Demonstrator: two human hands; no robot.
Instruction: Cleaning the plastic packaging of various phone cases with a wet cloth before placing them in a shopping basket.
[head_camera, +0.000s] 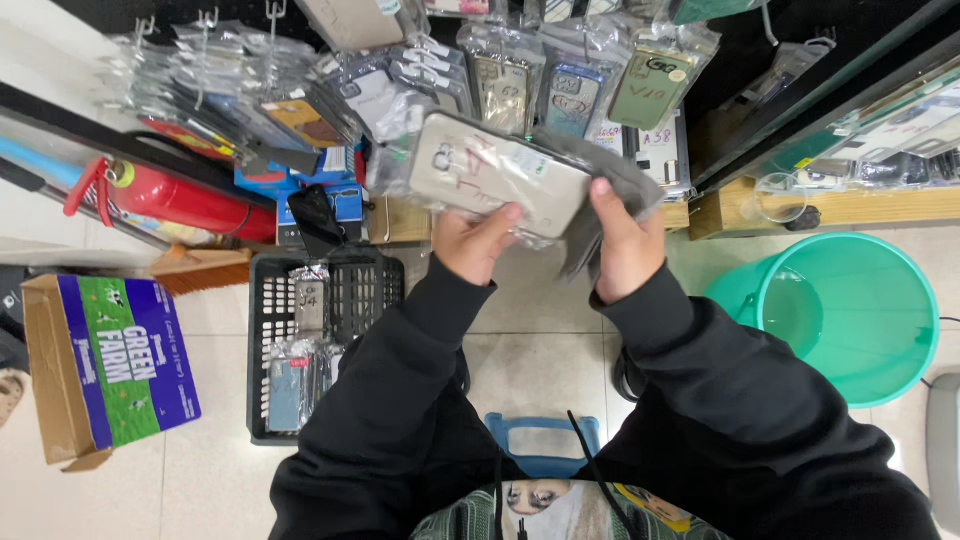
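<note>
A black crate (262, 300) on the floor is holding bagged cases (300, 375); a teal bucket (900, 300) is sitting at the right. A bagged phone case (497, 176) is being pinched at its lower edge by the left hand (475, 243), while the right hand (622, 243) is clasping a grey cloth (610, 180) behind it. Fingers are being hidden. A green-and-blue box (110, 365) is lying at the left.

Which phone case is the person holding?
The beige case in a clear bag, gripped by the left hand and right hand. The other cases hang on hooks or lie in the basket.
</note>
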